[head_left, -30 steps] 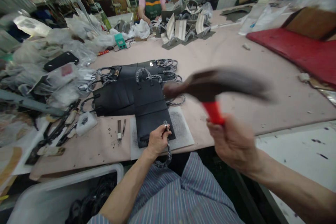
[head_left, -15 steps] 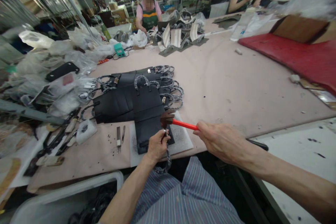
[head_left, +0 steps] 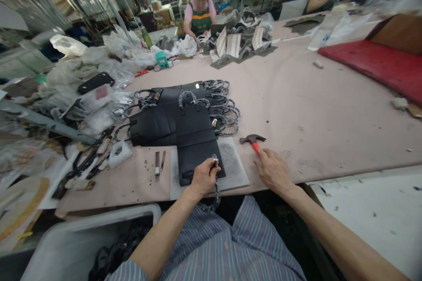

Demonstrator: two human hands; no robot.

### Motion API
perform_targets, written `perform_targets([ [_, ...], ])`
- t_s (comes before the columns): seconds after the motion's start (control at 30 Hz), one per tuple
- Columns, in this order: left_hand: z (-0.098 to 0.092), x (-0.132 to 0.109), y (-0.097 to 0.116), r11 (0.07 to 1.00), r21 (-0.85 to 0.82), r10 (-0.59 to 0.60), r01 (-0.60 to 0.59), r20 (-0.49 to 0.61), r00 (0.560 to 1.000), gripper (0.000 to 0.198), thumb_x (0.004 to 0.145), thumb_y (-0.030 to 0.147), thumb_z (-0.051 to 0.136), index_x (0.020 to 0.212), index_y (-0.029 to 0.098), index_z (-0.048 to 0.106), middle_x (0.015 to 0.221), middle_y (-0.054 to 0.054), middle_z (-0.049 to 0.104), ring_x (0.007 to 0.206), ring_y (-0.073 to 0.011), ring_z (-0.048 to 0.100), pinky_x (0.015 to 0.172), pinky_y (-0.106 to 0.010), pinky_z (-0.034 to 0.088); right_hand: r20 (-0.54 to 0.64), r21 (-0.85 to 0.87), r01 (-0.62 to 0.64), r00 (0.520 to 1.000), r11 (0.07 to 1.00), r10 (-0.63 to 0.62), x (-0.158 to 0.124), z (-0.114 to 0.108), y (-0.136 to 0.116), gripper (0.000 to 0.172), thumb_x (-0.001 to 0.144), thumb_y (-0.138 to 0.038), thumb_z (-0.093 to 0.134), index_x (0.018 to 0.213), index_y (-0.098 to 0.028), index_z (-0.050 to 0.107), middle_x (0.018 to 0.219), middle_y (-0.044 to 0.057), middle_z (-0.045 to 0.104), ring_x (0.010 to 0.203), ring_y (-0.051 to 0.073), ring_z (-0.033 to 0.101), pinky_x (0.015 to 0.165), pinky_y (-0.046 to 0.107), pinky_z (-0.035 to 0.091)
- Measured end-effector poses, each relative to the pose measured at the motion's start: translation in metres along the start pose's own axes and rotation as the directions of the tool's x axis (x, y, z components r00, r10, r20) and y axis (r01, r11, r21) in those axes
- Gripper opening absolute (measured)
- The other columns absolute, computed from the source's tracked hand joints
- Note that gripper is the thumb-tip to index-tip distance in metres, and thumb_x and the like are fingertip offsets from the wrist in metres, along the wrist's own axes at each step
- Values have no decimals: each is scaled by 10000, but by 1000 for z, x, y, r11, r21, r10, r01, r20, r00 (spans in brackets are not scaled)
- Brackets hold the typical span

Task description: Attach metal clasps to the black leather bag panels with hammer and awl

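Observation:
My left hand (head_left: 205, 176) is closed around a small metal punch (head_left: 215, 158), upright at the right edge of a black leather panel (head_left: 196, 140). Beneath the panel is a pale board (head_left: 234, 164), and a wrapped handle hangs below my fingers over the table edge. To the right, my right hand (head_left: 272, 169) rests low over the table, closed on the red handle of a claw hammer (head_left: 253, 138), whose head lies on or just above the tabletop. More black panels (head_left: 153, 126) with wrapped handles are piled behind.
Two slim tools (head_left: 157, 167) lie left of the board. Plastic bags (head_left: 95, 74) crowd the left side. A grey bin (head_left: 99, 221) stands below the table's front edge. Across the table (head_left: 296, 96), a person (head_left: 200, 13) works; a red sheet (head_left: 369, 59) is at right.
The hammer has come away from the punch, moving right and down toward the tabletop with my right hand. My left hand still holds the punch at the panel. The view has shifted slightly.

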State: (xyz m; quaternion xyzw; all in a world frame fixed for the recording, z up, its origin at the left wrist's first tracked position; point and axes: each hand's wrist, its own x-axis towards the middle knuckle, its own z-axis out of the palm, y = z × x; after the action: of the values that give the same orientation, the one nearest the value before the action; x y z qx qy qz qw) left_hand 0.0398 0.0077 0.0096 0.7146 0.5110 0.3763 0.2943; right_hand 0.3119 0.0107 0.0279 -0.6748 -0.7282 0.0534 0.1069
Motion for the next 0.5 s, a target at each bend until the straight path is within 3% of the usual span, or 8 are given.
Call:
perform_targets([
  [0.07,0,-1,2,1000,-11,-13,13,2,1000,169,896,165,631,1037,225,701,1035,-60,770,979,-225,736,928,-361,578,-64,77,184,982,980,-180,-1,4,-28,489,982,-338,492,1423,-128,503,1474,226,526,1292,356,542,1021,501,453],
  [0.13,2,0,4,998,-49,-42,42,2,999,150,885,180,637,1008,227,709,1023,-58,771,986,-224,733,941,-362,575,-62,168,351,936,921,-345,-2,12,-57,492,970,-330,518,1436,-173,509,1513,182,511,1369,346,482,1104,527,402],
  [0.23,2,8,6,953,-252,-192,166,-83,978,137,923,300,617,960,202,706,980,-72,777,949,-215,743,909,-365,594,-14,233,409,909,882,-418,-7,28,-86,489,958,-279,524,1438,-192,531,1515,158,530,1416,356,443,1153,587,347],
  [0.3,-7,18,4,848,-480,-350,222,-196,916,285,965,432,561,948,171,676,946,-91,774,900,-213,755,841,-370,616,4,237,383,919,893,-395,-11,36,-91,502,958,-265,524,1451,-174,526,1537,160,513,1440,365,419,1175,615,310],
  [0.37,-28,28,-1,756,-621,-452,206,-268,851,376,957,520,560,948,154,648,947,-101,769,884,-212,761,810,-368,624,15,237,361,927,902,-375,-14,40,-90,508,964,-271,519,1458,-154,519,1561,161,488,1456,363,401,1194,615,283],
  [0.4,-43,30,-6,756,-624,-457,199,-285,842,385,931,533,602,949,152,647,959,-99,768,888,-211,761,818,-364,622,18,238,357,928,903,-371,-15,41,-89,510,968,-277,515,1461,-148,516,1566,159,483,1461,359,396,1201,608,273],
  [0.5,-104,24,-30,897,-349,-396,271,-363,843,364,907,514,654,934,152,685,897,-69,759,812,-191,739,804,-330,603,5,243,362,927,900,-374,-16,42,-85,516,976,-297,511,1471,-151,510,1569,150,482,1473,350,385,1217,585,253],
])
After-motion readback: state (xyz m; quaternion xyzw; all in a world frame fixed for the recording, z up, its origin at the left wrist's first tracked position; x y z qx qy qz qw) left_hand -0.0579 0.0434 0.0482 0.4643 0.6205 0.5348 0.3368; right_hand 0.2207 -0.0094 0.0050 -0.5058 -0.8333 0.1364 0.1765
